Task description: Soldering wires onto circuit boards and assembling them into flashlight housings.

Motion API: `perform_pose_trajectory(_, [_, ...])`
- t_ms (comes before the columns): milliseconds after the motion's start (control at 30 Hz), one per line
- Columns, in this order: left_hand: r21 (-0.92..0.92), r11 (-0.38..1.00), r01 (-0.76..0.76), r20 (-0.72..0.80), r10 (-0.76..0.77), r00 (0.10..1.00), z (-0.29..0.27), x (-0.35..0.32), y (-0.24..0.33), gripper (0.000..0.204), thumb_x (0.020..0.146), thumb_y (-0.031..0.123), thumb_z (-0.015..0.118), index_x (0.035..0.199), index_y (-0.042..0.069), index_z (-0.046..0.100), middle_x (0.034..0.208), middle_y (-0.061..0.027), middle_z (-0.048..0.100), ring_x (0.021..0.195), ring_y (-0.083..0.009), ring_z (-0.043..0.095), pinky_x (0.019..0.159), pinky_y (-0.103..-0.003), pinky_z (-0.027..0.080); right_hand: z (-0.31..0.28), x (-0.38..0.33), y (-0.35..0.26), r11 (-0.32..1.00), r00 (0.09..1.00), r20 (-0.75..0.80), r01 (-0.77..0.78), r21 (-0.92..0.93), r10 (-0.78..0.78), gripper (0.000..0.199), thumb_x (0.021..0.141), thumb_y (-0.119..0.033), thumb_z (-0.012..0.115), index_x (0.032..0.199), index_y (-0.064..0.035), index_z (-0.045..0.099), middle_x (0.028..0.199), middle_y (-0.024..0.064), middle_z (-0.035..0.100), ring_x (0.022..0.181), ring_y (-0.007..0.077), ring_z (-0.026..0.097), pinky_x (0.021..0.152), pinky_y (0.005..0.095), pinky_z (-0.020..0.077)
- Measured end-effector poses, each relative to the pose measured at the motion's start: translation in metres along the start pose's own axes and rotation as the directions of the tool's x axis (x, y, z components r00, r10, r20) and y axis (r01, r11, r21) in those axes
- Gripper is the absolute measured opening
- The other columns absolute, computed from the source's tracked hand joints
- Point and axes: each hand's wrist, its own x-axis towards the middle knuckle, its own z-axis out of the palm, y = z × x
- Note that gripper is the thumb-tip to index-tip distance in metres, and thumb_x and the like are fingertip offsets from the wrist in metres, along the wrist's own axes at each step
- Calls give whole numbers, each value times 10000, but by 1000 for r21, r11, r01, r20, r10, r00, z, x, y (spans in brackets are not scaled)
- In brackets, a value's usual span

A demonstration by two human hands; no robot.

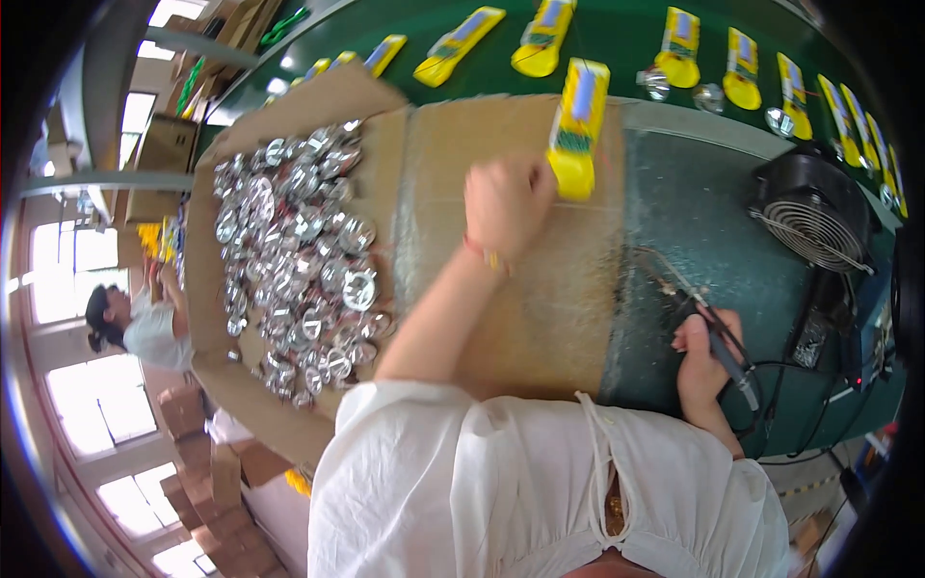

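My left hand, wearing a red bracelet, is closed at the lower left edge of a yellow plastic housing. That housing carries a green circuit board and a pale bluish block; it lies at the far edge of a cardboard sheet. Fingers partly hide where the hand meets it. On the right, my right hand grips a soldering iron with a dark handle and a cable. Its metal end points up and left over the dark green bench, away from the housing.
Shiny silver reflector cups fill a cardboard tray at left. More yellow housings line the green surface beyond, some with silver cups beside them. A black fan stands at right near cables. Another person is far left.
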Motion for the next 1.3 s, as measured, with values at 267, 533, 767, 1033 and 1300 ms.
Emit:
perform_pose_trajectory(267, [148, 977, 155, -280, -109, 954, -68, -109, -50, 128, 727, 184, 668, 734, 64, 623, 702, -84, 593, 575, -244, 583, 481, -330, 454, 4, 5, 2, 995, 995, -18, 103, -15, -103, 148, 825, -99, 581, 901, 11, 518, 621, 61, 536, 501, 93, 480, 468, 201, 391])
perform_pose_trajectory(533, [537, 832, 142, -356, 71, 932, -116, -100, -111, 102, 724, 182, 648, 760, 89, 671, 904, -42, 631, 1048, -239, 502, 921, -398, 308, 12, -8, -7, 990, 990, 39, 139, -3, -139, 160, 828, -119, 592, 904, 8, 532, 637, 66, 542, 510, 96, 487, 470, 200, 392])
perform_pose_trajectory(767, [-325, 933, 154, -21, -170, 985, -71, -116, -22, 92, 736, 76, 646, 805, 18, 662, 743, -115, 646, 671, -244, 612, 659, -318, 466, 15, -23, -25, 991, 984, 118, 131, 16, -132, 163, 817, -92, 609, 900, 19, 523, 651, 77, 562, 530, 98, 523, 491, 205, 430])
perform_pose_trajectory(1033, [-382, 897, 224, 57, -218, 974, -35, -124, 0, 101, 739, 121, 671, 734, 20, 661, 659, -92, 614, 631, -207, 567, 595, -305, 445, 28, -27, -20, 944, 920, 320, 289, -161, -227, 142, 803, -68, 612, 860, 18, 516, 741, 83, 558, 589, 106, 547, 510, 225, 452])
perform_pose_trajectory(1300, [-434, 872, 228, 55, -227, 972, -26, -126, 5, 89, 752, 84, 660, 731, -1, 645, 726, -78, 573, 596, -171, 550, 555, -275, 448, 39, -28, -21, 971, 946, 272, 211, -113, -174, 152, 787, -72, 638, 856, 13, 533, 680, 55, 578, 575, 78, 537, 516, 211, 442])
